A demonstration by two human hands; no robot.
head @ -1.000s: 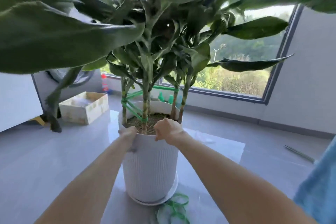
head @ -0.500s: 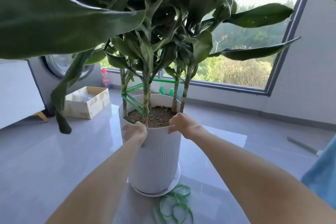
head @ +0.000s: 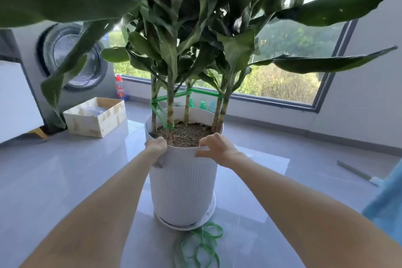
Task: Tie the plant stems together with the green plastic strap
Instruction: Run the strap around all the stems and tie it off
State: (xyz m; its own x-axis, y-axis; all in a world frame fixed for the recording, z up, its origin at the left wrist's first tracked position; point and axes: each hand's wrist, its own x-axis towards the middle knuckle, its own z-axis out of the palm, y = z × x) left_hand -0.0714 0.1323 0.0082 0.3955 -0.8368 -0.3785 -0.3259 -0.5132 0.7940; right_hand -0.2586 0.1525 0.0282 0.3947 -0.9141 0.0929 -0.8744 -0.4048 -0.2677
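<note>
My left hand (head: 156,147) curls over the smooth rim of the ribbed white pot (head: 182,185), frame centre | right hand (head: 217,148) grips the same rim | flat green strap (head: 159,111) loops the banded stems (head: 170,106) | spare coil (head: 200,243) lower centre

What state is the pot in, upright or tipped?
Upright: the white pot stands in its saucer on the floor. Left hand and right hand grip its rim.

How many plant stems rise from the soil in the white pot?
5 stems in the white pot: one far left, one front left, one back middle, two side by side on the right. Another could be hidden behind these.
</note>
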